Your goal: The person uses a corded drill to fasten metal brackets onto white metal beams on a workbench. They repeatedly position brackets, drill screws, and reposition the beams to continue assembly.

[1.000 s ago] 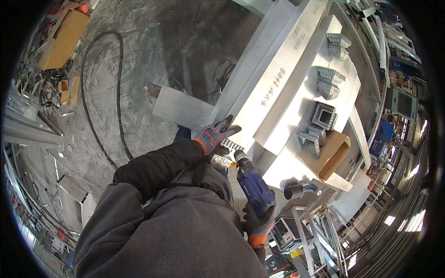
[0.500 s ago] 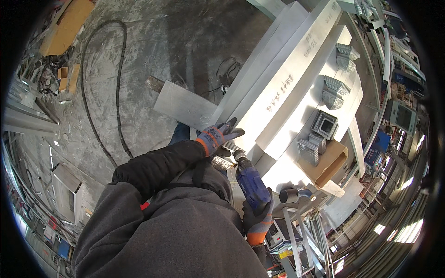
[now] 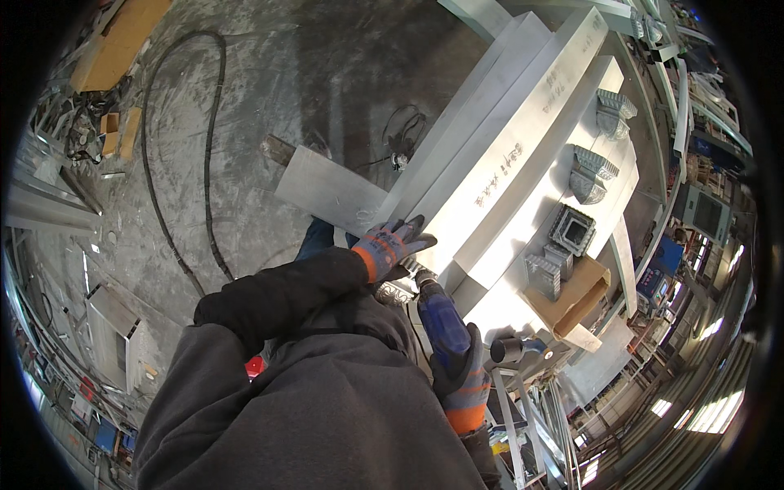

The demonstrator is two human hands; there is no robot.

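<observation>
My right hand (image 3: 464, 374), in a grey glove with an orange cuff, grips a blue power drill (image 3: 445, 320). Its chuck end points away from me toward a patterned silver metal piece (image 3: 397, 291) at the near end of a long pale metal beam (image 3: 482, 186). The drill's tip is too small to make out. In a matching glove, my left hand (image 3: 395, 245) lies over the beam's near end, just above the patterned piece, with its fingers stretched out. My left palm hides part of the piece.
On the pale beams to the right stand several ribbed grey metal fittings (image 3: 572, 229) and an open cardboard box (image 3: 573, 296). A dark cylinder (image 3: 506, 350) sits near my right hand. A flat metal bar (image 3: 328, 188) juts left; a black hose (image 3: 211, 155) loops across the floor.
My left hand has shifted slightly right over the beam end. My right hand and the drill's rear have turned a little; the drill stays at the patterned piece. The whole view has shifted slightly.
</observation>
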